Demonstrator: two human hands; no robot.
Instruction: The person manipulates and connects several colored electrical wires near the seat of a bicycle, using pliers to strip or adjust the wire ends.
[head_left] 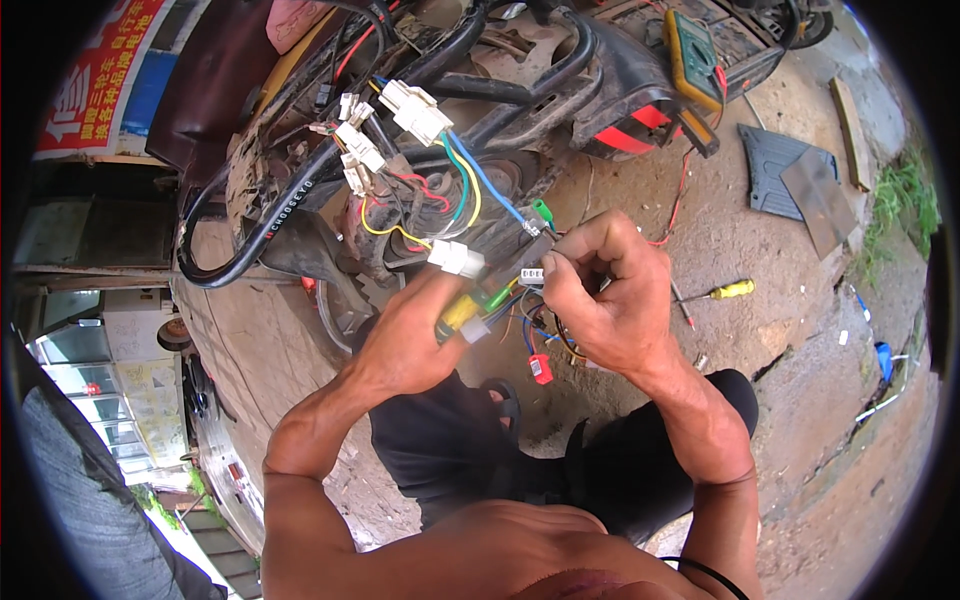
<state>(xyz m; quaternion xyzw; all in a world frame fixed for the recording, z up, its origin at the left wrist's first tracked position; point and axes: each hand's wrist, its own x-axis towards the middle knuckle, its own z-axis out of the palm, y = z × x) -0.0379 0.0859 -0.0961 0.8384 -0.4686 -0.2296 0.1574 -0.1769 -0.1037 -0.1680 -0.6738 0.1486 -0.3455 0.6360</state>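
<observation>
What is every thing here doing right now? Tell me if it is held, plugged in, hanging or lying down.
Left hand: closed around yellow and green plugs.
Right hand: pinching a small white connector.
Big white connector: unplugged, hanging on wires.
Red plug: dangling loose.
Screwdriver: lying on the ground.
Multimeter: resting on the scooter.

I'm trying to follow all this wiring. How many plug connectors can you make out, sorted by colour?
White connectors: 6, such as the big one and the one by the left hand
Green connectors: 2
Red connectors: 1
Yellow connectors: 1
Total: 10; more may be hidden among the wires.
</observation>
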